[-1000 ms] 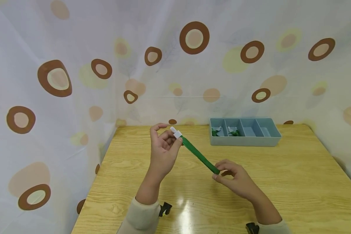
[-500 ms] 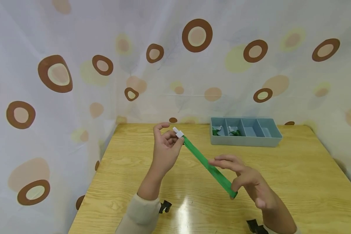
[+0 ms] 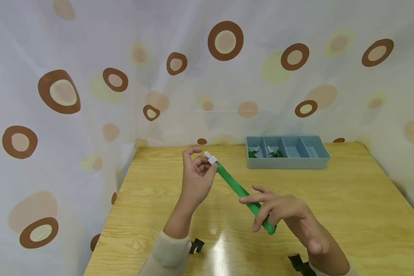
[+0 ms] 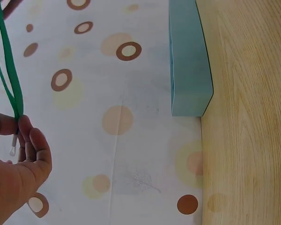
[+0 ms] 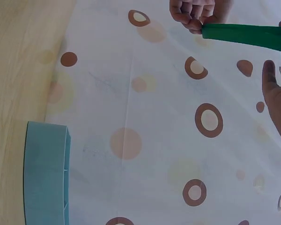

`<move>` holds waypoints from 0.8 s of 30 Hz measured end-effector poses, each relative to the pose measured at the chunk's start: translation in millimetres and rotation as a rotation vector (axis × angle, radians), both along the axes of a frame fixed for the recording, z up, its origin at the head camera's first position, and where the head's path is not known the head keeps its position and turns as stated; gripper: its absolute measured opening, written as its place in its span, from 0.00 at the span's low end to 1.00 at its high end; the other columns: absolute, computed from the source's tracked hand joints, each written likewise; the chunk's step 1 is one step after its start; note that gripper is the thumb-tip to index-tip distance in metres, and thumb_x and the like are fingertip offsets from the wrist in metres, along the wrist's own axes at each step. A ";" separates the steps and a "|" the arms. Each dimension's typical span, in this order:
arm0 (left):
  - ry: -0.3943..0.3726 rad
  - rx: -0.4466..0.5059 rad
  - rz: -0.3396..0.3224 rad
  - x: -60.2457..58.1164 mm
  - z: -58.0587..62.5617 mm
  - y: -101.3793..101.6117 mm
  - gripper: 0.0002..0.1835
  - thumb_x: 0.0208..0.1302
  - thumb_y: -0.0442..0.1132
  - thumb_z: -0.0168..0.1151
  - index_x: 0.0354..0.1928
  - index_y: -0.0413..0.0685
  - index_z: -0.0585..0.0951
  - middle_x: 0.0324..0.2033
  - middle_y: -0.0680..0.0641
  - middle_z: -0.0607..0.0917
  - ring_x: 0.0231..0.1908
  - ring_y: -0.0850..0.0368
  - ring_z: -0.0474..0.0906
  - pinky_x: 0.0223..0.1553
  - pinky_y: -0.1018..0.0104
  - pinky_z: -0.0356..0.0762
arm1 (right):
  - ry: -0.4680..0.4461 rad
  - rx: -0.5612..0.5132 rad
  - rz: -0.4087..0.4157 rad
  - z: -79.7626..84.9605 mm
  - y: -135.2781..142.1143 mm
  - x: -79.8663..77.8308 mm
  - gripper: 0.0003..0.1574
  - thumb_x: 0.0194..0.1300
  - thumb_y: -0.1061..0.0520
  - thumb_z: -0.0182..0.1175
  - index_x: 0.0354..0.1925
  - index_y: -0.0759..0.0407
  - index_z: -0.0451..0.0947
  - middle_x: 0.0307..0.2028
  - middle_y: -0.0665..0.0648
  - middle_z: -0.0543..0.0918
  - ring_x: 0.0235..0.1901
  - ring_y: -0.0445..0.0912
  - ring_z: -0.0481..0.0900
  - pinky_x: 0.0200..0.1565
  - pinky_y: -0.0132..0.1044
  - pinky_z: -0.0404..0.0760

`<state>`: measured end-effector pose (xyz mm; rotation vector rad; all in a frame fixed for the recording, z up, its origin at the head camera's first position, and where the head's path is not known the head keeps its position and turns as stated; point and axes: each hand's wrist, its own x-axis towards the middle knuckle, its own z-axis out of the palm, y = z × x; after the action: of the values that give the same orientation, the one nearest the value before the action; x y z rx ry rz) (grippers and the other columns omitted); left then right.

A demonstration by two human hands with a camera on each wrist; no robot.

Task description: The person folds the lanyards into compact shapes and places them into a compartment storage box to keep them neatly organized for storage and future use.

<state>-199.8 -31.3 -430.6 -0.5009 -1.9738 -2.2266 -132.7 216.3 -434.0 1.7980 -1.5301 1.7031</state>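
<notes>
A green lanyard with a white clip stretches on a slant between the two hands, above the table. My left hand pinches it between thumb and finger just beside the clip; its index finger is raised. In the left wrist view, two strands of the green lanyard run up from the pinching fingers. My right hand is at the other end, its fingers spread across the strap and its thumb away from them. Part of the lanyard's end lies hidden behind these fingers.
A blue-grey tray with several compartments stands at the back of the wooden table. Green and white pieces lie in its two left compartments. A patterned curtain hangs behind the table and along its sides.
My right hand has let go of its thumb-and-finger pinch, turned, and spread its fingers along the strap, moving lower and rightward. My left hand keeps its pinch by the clip.
</notes>
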 end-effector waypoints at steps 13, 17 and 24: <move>0.015 -0.009 -0.035 0.2 -4.8 1.0 0.28 0.72 0.26 0.59 0.65 0.50 0.59 0.42 0.45 0.83 0.37 0.56 0.81 0.38 0.72 0.78 | -0.080 0.168 0.159 0.2 6.7 3.8 0.48 0.82 0.31 0.39 0.84 0.59 0.50 0.79 0.75 0.53 0.76 0.68 0.65 0.67 0.54 0.74; 0.028 -0.066 -0.089 1.8 -4.9 1.7 0.27 0.74 0.27 0.59 0.66 0.49 0.58 0.42 0.43 0.84 0.38 0.56 0.82 0.41 0.71 0.79 | -0.152 0.291 0.155 0.6 14.4 8.9 0.51 0.82 0.32 0.43 0.86 0.56 0.41 0.82 0.77 0.34 0.78 0.68 0.63 0.66 0.54 0.78; 0.032 -0.143 -0.216 6.1 -1.8 3.6 0.31 0.71 0.25 0.62 0.67 0.50 0.58 0.40 0.39 0.85 0.37 0.56 0.84 0.44 0.69 0.83 | -0.335 0.382 0.085 3.5 19.1 11.1 0.62 0.79 0.30 0.48 0.83 0.70 0.33 0.83 0.67 0.37 0.74 0.59 0.71 0.43 0.46 0.93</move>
<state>-193.7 -27.8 -432.4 -0.7981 -2.1657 -2.1875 -121.6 235.4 -430.5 1.8367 -2.0649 1.9348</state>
